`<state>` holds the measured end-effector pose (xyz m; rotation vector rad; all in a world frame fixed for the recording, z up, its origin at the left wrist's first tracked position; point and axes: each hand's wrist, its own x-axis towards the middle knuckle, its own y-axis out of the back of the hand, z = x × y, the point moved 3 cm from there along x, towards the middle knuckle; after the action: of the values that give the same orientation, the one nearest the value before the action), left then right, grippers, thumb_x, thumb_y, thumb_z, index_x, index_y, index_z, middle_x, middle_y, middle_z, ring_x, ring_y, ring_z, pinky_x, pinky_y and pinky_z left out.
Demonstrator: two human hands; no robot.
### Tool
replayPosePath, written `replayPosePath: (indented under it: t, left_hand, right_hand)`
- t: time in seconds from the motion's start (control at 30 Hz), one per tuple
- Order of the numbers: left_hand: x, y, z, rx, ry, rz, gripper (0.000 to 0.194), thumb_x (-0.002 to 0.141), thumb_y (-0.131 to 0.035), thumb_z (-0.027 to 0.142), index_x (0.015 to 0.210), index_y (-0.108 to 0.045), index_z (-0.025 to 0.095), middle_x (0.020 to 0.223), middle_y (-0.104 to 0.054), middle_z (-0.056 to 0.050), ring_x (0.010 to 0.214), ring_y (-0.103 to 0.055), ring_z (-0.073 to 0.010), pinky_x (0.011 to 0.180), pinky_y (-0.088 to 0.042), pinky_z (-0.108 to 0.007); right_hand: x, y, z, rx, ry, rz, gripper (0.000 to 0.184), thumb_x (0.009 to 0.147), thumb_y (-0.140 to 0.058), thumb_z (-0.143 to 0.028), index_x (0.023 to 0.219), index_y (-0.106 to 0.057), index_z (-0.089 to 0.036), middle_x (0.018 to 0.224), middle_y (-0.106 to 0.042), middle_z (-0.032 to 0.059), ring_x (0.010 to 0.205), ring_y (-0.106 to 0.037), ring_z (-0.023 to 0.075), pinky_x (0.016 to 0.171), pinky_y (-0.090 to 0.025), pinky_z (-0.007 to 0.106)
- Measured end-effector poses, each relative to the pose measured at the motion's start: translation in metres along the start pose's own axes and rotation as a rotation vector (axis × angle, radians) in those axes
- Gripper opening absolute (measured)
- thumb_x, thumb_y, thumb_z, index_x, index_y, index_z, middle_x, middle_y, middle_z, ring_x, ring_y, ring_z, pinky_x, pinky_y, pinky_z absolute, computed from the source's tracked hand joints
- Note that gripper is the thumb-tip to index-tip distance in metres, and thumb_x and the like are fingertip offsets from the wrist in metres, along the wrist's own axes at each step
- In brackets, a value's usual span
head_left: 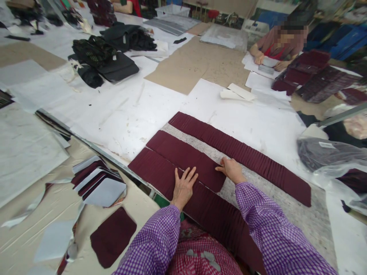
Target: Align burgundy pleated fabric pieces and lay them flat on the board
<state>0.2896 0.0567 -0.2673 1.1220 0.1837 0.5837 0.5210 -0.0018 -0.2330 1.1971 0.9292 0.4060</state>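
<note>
Three rows of overlapping dark maroon fabric pieces lie on a grey board (318,217). My left hand (184,188) rests with its fingers spread flat across the seam between the near row (156,170) and the middle row (182,152). At the right end of the middle row, my right hand (233,170) has its thumb and fingers pinched at the edge of a maroon fabric piece (213,173). The fingertips partly cover that edge. Beyond my right hand runs the far row (243,152), which I do not touch.
On the left table are a stack of grey and maroon pieces (100,181) and a single maroon piece (113,236). Black fabric bundles (109,57) lie farther back. Another person (282,47) works at the far right beside maroon stacks (309,68). A plastic-wrapped bundle (332,152) sits right.
</note>
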Motion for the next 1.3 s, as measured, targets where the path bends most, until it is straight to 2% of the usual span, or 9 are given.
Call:
replayPosePath:
  t: [0.13,0.3,0.4,0.5,0.67,0.9,1.1,1.3]
  left_hand:
    - [0.0,-0.001,-0.001,-0.014,-0.003,0.002,0.047,0.086,-0.044,0.01,0.129,-0.05,0.027,0.139,-0.053,-0.002,0.134,-0.038,-0.0246,0.112,-0.006,-0.069]
    - [0.001,-0.001,-0.003,-0.014,-0.004,0.001,0.045,0.086,-0.044,0.012,0.129,-0.051,0.026,0.138,-0.054,-0.004,0.133,-0.039,-0.0261,0.112,-0.006,-0.07]
    - [0.001,-0.002,-0.002,-0.01,-0.004,-0.011,0.045,0.087,-0.044,0.012,0.129,-0.05,0.026,0.139,-0.053,-0.003,0.135,-0.037,-0.025,0.112,-0.006,-0.069]
    - [0.001,-0.002,-0.002,-0.01,-0.001,-0.021,0.046,0.087,-0.044,0.013,0.13,-0.049,0.027,0.14,-0.052,-0.002,0.135,-0.036,-0.0243,0.113,-0.005,-0.069]
    - [0.0,-0.001,-0.002,-0.013,0.001,-0.021,0.047,0.085,-0.046,0.012,0.13,-0.049,0.027,0.139,-0.053,-0.003,0.134,-0.037,-0.025,0.112,-0.007,-0.07]
    - [0.0,-0.003,-0.003,-0.011,-0.004,-0.024,0.048,0.085,-0.046,0.011,0.13,-0.048,0.027,0.139,-0.053,-0.003,0.134,-0.037,-0.0251,0.112,-0.008,-0.07]
    - [0.0,-0.001,-0.003,-0.025,-0.002,-0.012,0.047,0.086,-0.045,0.011,0.129,-0.049,0.028,0.139,-0.053,-0.001,0.134,-0.037,-0.025,0.112,-0.008,-0.069]
    - [-0.001,0.001,-0.003,-0.036,0.017,0.001,0.045,0.087,-0.045,0.012,0.129,-0.05,0.027,0.138,-0.054,-0.001,0.134,-0.037,-0.0238,0.114,-0.009,-0.067]
  right_hand:
    - [-0.013,0.002,-0.014,0.014,0.031,0.181,0.029,0.088,-0.058,-0.035,0.111,-0.058,-0.016,0.116,-0.057,0.0083,0.107,-0.054,0.0252,0.091,-0.044,0.047]
    - [-0.005,-0.004,-0.038,0.147,0.21,0.226,0.028,0.092,-0.054,-0.028,0.118,-0.055,-0.019,0.116,-0.058,0.0072,0.1,-0.057,0.0212,0.085,-0.049,0.041]
    - [0.015,-0.004,-0.042,0.193,0.323,0.186,0.031,0.092,-0.054,-0.028,0.122,-0.053,-0.02,0.119,-0.057,0.0075,0.099,-0.058,0.0208,0.083,-0.05,0.04]
    - [0.032,-0.001,-0.04,0.183,0.402,0.12,0.028,0.09,-0.057,-0.03,0.116,-0.057,-0.019,0.119,-0.057,0.0075,0.1,-0.058,0.0213,0.084,-0.05,0.041]
    - [0.047,0.003,-0.038,0.121,0.45,0.033,0.027,0.09,-0.058,-0.032,0.112,-0.058,-0.018,0.119,-0.057,0.0078,0.102,-0.057,0.0221,0.086,-0.049,0.043]
    - [0.071,0.009,-0.046,0.046,0.528,-0.139,0.023,0.09,-0.058,-0.032,0.106,-0.061,-0.017,0.109,-0.062,0.0061,0.092,-0.061,0.0191,0.079,-0.052,0.039]
    - [0.054,0.012,-0.047,0.071,0.602,-0.124,0.021,0.09,-0.057,-0.032,0.104,-0.062,-0.017,0.111,-0.062,0.0062,0.101,-0.059,0.0212,0.088,-0.048,0.044]
    - [0.029,-0.003,-0.006,0.112,0.448,-0.108,0.032,0.091,-0.054,-0.041,0.107,-0.058,-0.015,0.094,-0.064,0.0039,0.081,-0.063,0.0171,0.074,-0.052,0.036]
